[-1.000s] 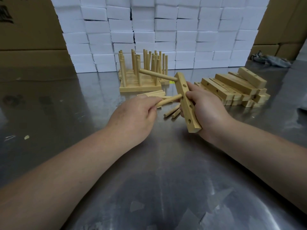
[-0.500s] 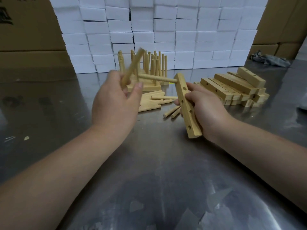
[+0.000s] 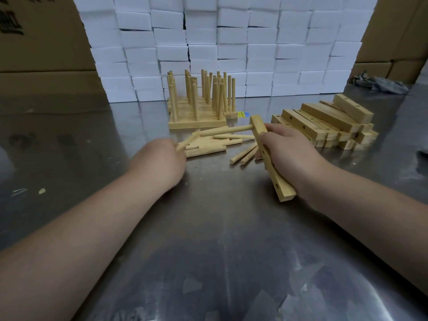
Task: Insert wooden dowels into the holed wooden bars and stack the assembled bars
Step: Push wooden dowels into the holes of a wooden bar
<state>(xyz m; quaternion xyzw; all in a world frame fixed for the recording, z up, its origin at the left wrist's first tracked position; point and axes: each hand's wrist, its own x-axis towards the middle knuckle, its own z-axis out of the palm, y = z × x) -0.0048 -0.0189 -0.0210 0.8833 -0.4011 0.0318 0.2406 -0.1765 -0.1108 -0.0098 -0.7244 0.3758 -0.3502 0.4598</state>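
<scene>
My right hand (image 3: 291,154) grips a holed wooden bar (image 3: 281,188), held tilted above the metal table. One dowel (image 3: 224,130) sits in the bar's top hole and points left. My left hand (image 3: 162,161) is low at the pile of loose dowels (image 3: 208,145). A blurred dowel (image 3: 187,142) sticks out from its fingers, which are hidden behind the back of the hand. Two more dowels (image 3: 245,156) lie just left of the bar. The stack of assembled bars (image 3: 196,122) with upright dowels stands behind. Plain holed bars (image 3: 324,121) are heaped at the right.
A wall of white foam blocks (image 3: 231,42) closes the back, with cardboard boxes (image 3: 41,42) on both sides. A grey rag (image 3: 379,84) lies at the far right. Scraps of tape (image 3: 192,284) stick to the steel table (image 3: 208,228) near me.
My left hand pulled a dowel away from the bar's middle hole, lifted it, then dropped down to the loose dowel pile. My right hand has lowered the bar a little.
</scene>
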